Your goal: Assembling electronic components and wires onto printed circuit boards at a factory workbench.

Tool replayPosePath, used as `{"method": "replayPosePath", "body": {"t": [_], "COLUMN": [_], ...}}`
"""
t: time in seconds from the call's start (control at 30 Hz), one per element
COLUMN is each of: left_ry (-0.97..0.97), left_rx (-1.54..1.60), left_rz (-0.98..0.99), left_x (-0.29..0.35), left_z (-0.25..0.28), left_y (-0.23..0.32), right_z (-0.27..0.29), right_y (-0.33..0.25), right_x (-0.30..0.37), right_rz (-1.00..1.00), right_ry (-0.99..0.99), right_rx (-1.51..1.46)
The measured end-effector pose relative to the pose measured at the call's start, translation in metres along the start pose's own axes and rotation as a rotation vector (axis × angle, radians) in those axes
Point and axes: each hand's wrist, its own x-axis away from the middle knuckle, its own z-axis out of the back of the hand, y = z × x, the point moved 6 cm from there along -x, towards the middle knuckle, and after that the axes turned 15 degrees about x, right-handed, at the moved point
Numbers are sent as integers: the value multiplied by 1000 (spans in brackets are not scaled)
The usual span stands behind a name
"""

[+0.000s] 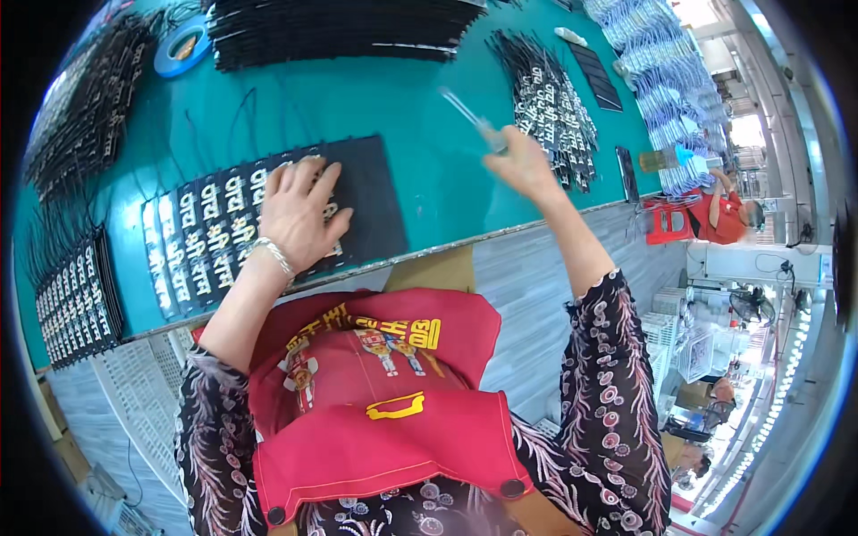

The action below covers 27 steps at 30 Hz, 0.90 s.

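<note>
My left hand (302, 210) lies with fingers spread on a row of black strips (207, 223) with pale raised lettering. These strips sit side by side, partly over a flat black sheet (380, 196) near the table's front edge, with thin dark cords running from their far ends. My right hand (522, 166) is raised over the table, closed round a slim tool (475, 121) with a clear handle and a pale, narrow shaft. Motion blurs the tool, so I cannot tell its exact kind. It points toward the far left, apart from the strips.
On the green table (438, 192), a lettered strip pile (550, 112) lies right and a stack of strips (76, 299) left. Dark bundles (340, 31) line the back, beside a blue tape roll (183, 46). Bagged bundles (666, 89) and a person in red (719, 214) are farther right.
</note>
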Motion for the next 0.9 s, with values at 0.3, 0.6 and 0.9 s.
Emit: {"method": "replayPosePath", "body": {"t": [0.3,0.6,0.9], "left_ry": [-29,33,109], "left_rx": [-140,-122,-56], "left_rz": [88,66,19], "left_x": [-60,-42,9], "left_z": [-62,-49,-29], "left_y": [32,-2,-30], "right_z": [25,0,-11], "right_y": [250,231,144], "right_x": [-128,-161,-79], "right_rz": [-298,-473,-334], "right_ry": [420,234,209], "right_rx": [-30,-470,-943]}}
